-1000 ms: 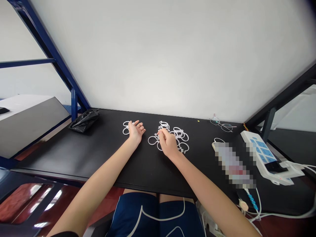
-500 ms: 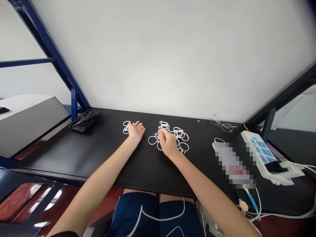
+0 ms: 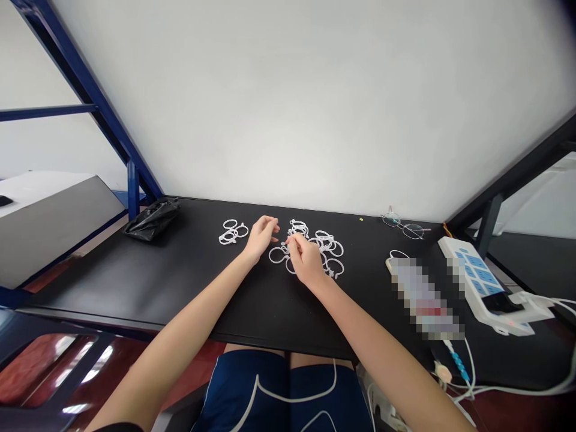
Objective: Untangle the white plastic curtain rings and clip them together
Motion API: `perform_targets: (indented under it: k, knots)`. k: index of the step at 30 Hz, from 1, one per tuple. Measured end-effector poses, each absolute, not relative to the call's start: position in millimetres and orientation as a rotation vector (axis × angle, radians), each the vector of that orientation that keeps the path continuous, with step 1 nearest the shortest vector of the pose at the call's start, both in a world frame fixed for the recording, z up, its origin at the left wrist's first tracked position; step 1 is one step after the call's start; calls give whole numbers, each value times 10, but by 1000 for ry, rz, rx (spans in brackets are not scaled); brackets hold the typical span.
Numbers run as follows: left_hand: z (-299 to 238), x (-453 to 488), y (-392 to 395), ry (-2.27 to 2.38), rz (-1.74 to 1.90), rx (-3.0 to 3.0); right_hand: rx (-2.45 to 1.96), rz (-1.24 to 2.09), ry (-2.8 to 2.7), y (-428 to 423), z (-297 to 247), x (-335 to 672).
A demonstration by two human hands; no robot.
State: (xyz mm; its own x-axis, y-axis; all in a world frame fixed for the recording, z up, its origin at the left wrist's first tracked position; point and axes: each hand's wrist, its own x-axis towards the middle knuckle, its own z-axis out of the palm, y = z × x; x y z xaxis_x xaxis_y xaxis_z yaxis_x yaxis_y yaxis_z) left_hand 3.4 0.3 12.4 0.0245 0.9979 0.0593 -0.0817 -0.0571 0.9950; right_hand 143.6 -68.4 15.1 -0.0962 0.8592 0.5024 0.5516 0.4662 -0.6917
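Note:
My left hand (image 3: 261, 237) hovers just left of a pile of thin white rings (image 3: 335, 246), fingers loosely curved and apart from the thumb, with nothing visible in it. Over the pile is my right hand (image 3: 306, 257), thumb and forefinger pinched together. What lies between those fingertips is too small to make out; a white ring (image 3: 270, 258) lies close beside them, and the hand hides part of the pile. Further left, a small group of similar white rings (image 3: 230, 224) rests on the black table (image 3: 189, 270).
A crumpled black plastic bag (image 3: 153, 219) sits at the table's back left. At the right are eyeglasses (image 3: 413, 231), a blurred-out phone (image 3: 427, 300) with a cable, and a white power strip (image 3: 477, 279) with plugs. A pale wall (image 3: 288, 120) rises behind the table.
My left hand has moved right, away from the small group of rings, and turned over toward my right hand. That group is now uncovered. My right hand stays pinched in place.

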Motion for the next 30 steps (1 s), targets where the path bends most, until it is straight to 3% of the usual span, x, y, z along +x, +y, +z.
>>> perform_targets:
  k: [9, 30]
  knots:
    - [-109, 28, -53, 1035, 975, 2086, -1201, 382, -1768, -674, 149, 1440]
    - [-111, 31, -44, 1005, 901, 2134, -1208, 375, -1779, -680, 153, 1433]
